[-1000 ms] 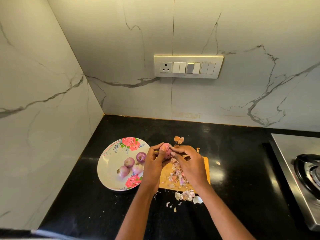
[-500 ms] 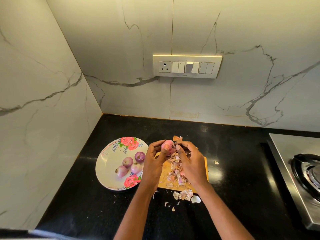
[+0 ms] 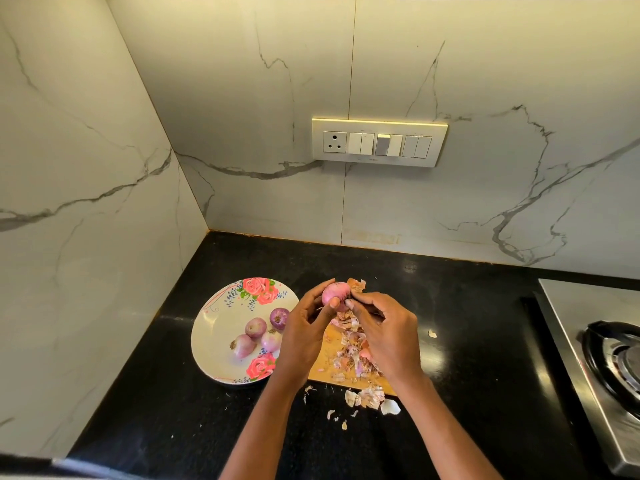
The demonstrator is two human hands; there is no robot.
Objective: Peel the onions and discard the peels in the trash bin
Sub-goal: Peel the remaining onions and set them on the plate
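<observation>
Left hand (image 3: 304, 327): cradles a small pink onion (image 3: 334, 292) above the far edge of the cutting board (image 3: 323, 362).
Right hand (image 3: 384, 327): fingertips pinch at the onion's right side; a papery flap (image 3: 356, 285) lifts behind.
Peels (image 3: 349, 344): heaped on the board, some spilled past its near edge.
Plate (image 3: 214, 327): four onions, left of the board.
Technique: likely best to strip skin downward in whole sheets, over the board.
Bin: not in view.
</observation>
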